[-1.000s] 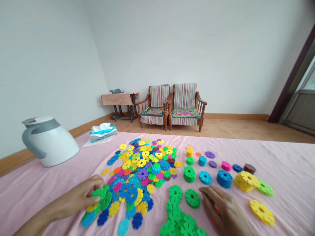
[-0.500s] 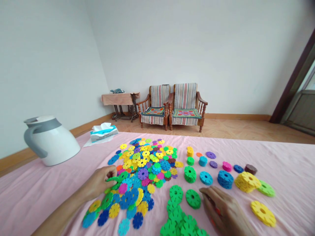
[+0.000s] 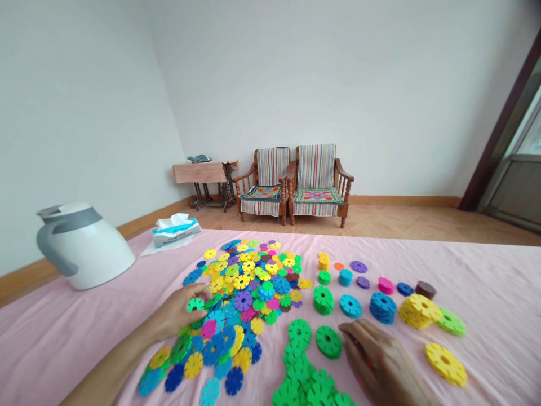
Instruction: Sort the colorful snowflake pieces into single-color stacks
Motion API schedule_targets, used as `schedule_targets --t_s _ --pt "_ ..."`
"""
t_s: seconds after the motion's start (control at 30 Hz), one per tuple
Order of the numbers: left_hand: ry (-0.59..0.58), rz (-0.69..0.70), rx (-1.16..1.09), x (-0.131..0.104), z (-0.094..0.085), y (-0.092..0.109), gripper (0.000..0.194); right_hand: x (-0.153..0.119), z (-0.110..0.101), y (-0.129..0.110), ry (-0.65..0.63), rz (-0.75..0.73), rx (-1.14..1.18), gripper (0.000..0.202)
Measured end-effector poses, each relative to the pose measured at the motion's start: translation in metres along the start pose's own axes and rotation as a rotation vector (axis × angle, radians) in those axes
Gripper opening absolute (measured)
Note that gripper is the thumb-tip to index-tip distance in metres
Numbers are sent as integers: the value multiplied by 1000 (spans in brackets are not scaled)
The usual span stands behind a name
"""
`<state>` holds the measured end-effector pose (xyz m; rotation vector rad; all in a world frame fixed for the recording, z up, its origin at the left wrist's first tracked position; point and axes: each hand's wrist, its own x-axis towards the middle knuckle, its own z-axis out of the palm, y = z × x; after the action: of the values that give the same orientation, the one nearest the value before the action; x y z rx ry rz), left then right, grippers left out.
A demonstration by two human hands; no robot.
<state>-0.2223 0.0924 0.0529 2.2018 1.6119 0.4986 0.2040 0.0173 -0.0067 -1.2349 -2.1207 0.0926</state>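
My left hand point(image 3: 180, 310) is at the left edge of a heap of mixed plastic notched discs point(image 3: 243, 282), its thumb and fingers curled. A small green notched disc point(image 3: 195, 305) shows in the curl of that hand, facing me. My right hand point(image 3: 380, 358) rests on the cloth with its fingers bent down and together. Bits of orange show between those fingers; most of what they hold is hidden. Just left of its fingertips lies a large green disc stack point(image 3: 328, 341). Overlapping green discs point(image 3: 310, 378) spread along the near edge.
Sorted stacks stand on the right: green point(image 3: 323, 300), blue point(image 3: 382, 308), yellow point(image 3: 420, 310), pink point(image 3: 385, 285) and brown point(image 3: 425, 290). A white jug point(image 3: 95, 248) and a tissue box point(image 3: 175, 231) stand on the pink cloth point(image 3: 502, 293). Two armchairs point(image 3: 315, 169) are beyond the table.
The green disc in my left hand has turned from edge-on to face me, and the fingers have moved slightly forward and right over the heap. My right hand stays nearly in place.
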Motion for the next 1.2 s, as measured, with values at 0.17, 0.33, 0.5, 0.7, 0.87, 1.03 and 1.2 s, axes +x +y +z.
schedule_targets --t_s 0.17,0.33,0.5,0.7,0.87,1.03,1.2 --pt "32 47 29 3 -1 4 35 0 2 1 -21 2 -1 19" --pt "83 37 44 8 6 7 26 1 0 0 -16 -7 -3 20" --pt "248 -37 59 13 2 12 26 -1 0 0 45 -22 -5 17" --pt "237 -54 -35 6 6 61 28 1 -1 -1 133 -56 2 19" --pt "-210 38 -228 -22 44 142 20 -1 0 1 61 -16 27 18" --pt "-335 127 -230 -38 79 175 23 -3 3 2 17 24 58 17" --pt "-316 199 -235 -36 95 177 34 -3 4 2 7 28 72 17"
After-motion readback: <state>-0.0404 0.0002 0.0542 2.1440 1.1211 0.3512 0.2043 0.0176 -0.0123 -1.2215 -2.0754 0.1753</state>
